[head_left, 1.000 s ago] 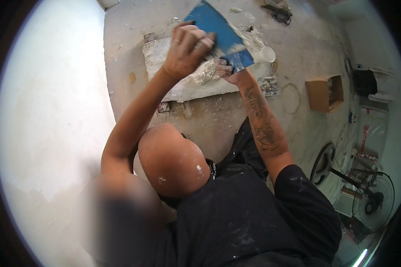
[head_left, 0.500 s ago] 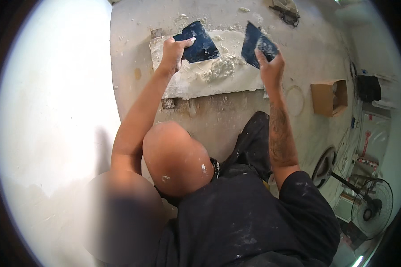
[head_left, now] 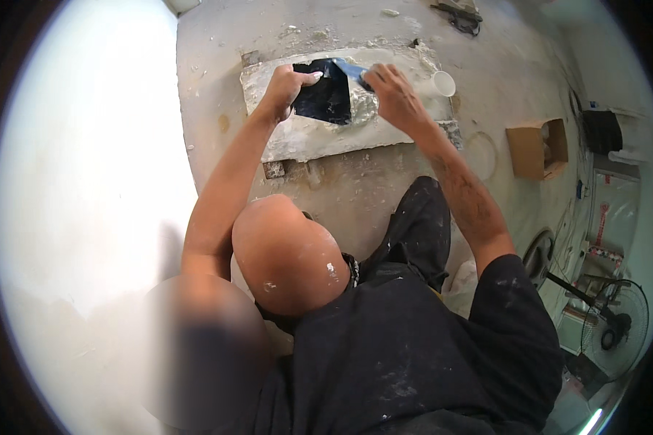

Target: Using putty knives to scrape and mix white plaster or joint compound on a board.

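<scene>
- View from above: a person in dark, speckled clothes bends over a white board [head_left: 319, 141] lying on a dusty concrete floor [head_left: 384, 188].
- The left hand [head_left: 286, 83] is closed on the left edge of a dark blade [head_left: 325, 98], a wide flat trowel held nearly flat over the middle of the board.
- The right hand [head_left: 392, 90] is closed around a blue knife [head_left: 352, 70], a narrower blade. Its handle end is hidden inside the fist.
- The knife's long axis runs from the right hand leftward and slightly away from the person, so its tip lies across the upper right corner of the dark blade. The two tools touch or very nearly touch there; the contact itself is too small to make out.
- A lump of wet white plaster [head_left: 364, 109] sits on the board just right of the dark blade and just under the right hand. The right hand is the nearer one to it.
- Both forearms reach forward from the body and converge over the board, hands close together.
- A white cup [head_left: 441, 83] lies on its side just beyond the right hand, at the board's right end.
- An open cardboard box [head_left: 535, 148] stands well apart to the right. A standing fan [head_left: 617, 330] is at the lower right edge.
- A pale wall [head_left: 87, 181] fills the left side.
</scene>
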Demonstrator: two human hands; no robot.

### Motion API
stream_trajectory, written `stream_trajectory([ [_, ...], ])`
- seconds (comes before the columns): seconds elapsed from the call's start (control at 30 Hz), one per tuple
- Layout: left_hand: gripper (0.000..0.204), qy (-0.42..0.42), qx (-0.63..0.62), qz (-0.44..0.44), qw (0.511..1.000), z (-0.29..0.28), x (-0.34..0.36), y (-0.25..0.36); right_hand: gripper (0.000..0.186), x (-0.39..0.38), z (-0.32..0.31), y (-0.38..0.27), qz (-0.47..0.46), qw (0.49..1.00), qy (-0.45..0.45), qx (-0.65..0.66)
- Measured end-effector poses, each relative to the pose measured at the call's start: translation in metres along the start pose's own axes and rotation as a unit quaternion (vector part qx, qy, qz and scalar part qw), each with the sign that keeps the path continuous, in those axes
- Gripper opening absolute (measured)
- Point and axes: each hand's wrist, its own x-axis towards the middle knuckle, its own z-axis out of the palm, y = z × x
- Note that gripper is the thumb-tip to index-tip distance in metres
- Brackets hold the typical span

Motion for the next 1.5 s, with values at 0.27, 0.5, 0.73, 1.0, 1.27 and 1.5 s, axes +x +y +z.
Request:
stream_trajectory([
  [0.27,0.016,0.027,-0.027,-0.03,0.999,-0.007,-0.002,-0.01,0.025,-0.016,-0.01,-0.019,0.04,0.998,0.035,0.025],
  [0.5,0.015,-0.034,0.002,-0.031,0.999,0.001,-0.005,-0.016,0.027,-0.007,0.003,-0.007,0.14,0.988,0.003,0.063],
  [0.73,0.014,0.101,0.375,0.368,0.845,-0.005,-0.013,-0.028,0.03,-0.025,-0.051,-0.002,0.219,0.967,0.065,0.114],
  [1.0,0.019,0.034,0.472,0.551,0.687,0.0,-0.036,-0.015,0.033,-0.042,-0.092,-0.077,0.078,0.992,-0.054,0.078],
  [1.27,0.018,0.022,0.425,0.596,0.681,0.014,-0.042,-0.009,0.034,-0.041,-0.074,-0.071,0.025,0.997,-0.049,0.047],
  [1.5,0.02,-0.048,0.417,0.622,0.661,0.026,-0.05,-0.009,0.03,-0.005,-0.02,0.0,0.01,0.996,-0.054,0.071],
])
